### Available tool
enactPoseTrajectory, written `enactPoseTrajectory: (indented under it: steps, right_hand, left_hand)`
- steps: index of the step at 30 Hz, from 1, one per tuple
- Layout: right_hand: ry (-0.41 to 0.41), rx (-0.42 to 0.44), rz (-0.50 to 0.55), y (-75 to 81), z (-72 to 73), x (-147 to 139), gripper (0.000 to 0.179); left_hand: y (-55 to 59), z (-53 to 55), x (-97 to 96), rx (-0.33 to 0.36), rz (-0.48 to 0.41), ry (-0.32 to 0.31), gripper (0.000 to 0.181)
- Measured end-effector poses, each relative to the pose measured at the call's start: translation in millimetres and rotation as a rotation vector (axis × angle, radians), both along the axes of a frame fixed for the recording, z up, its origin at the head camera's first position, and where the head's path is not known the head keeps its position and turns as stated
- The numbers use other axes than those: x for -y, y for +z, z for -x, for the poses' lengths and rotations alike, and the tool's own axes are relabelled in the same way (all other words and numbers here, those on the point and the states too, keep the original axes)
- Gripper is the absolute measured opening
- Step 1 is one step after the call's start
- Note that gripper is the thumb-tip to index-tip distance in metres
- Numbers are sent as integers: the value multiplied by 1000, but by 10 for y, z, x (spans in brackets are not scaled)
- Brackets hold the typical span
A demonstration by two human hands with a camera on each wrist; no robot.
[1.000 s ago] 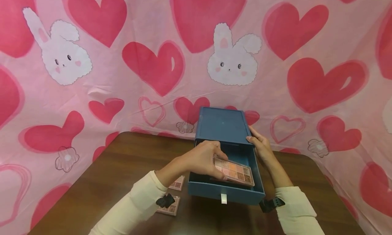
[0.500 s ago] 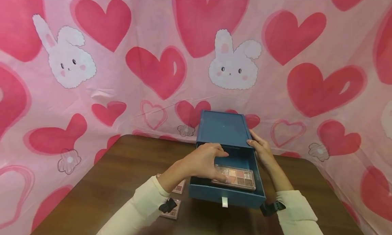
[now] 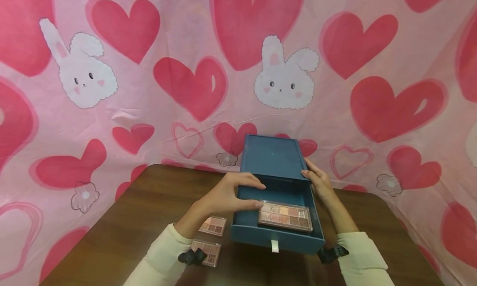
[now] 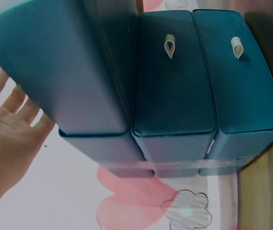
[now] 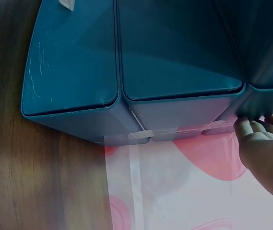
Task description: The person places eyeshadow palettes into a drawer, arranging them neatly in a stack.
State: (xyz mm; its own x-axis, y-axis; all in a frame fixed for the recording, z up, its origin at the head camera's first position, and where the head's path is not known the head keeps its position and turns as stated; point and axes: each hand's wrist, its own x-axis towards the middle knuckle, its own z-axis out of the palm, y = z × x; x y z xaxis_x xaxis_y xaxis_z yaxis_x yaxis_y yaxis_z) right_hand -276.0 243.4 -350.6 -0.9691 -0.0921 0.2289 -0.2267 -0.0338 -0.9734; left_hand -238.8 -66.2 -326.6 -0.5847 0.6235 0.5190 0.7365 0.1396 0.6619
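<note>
An eyeshadow palette with a clear lid lies flat in the pulled-out top drawer of a blue drawer unit. My left hand hovers over the drawer's left side, thumb and fingers spread apart with nothing between them. Its thumb tip is right at the palette's left end. In the left wrist view, the left hand's palm shows beside the open drawer. My right hand rests against the unit's right side, thumb over the top's front corner. Its fingertips touch the side wall in the right wrist view.
Two more palettes, an upper one and a lower one, lie on the brown wooden table left of the unit. Below the open drawer are two closed drawers with pull tabs. A pink heart-patterned cloth hangs behind.
My left hand has let go of the palette, which now lies lower in the drawer, and has drawn back to the left. The right hand keeps its place on the unit.
</note>
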Motion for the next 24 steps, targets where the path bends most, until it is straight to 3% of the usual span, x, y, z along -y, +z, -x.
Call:
enactPoseTrajectory:
  steps: [3, 8, 13, 18, 24]
  right_hand:
    - [3, 0, 7, -8, -4, -8, 65]
    - [-15, 7, 24, -20, -14, -23, 63]
    - [1, -17, 51, -32, -5, -48, 63]
    - [6, -26, 59, -31, 12, -54, 63]
    - [-1, -20, 57, -30, 27, -38, 62]
  left_hand:
    - [-17, 21, 74, -5, -93, 9, 28]
    - [-59, 72, 218, 97, -263, 76, 22]
    - [-170, 185, 394, 157, -308, 145, 24]
    - [-371, 370, 583, 227, -323, 188, 27]
    - [-734, 535, 816, 343, -352, 251, 29]
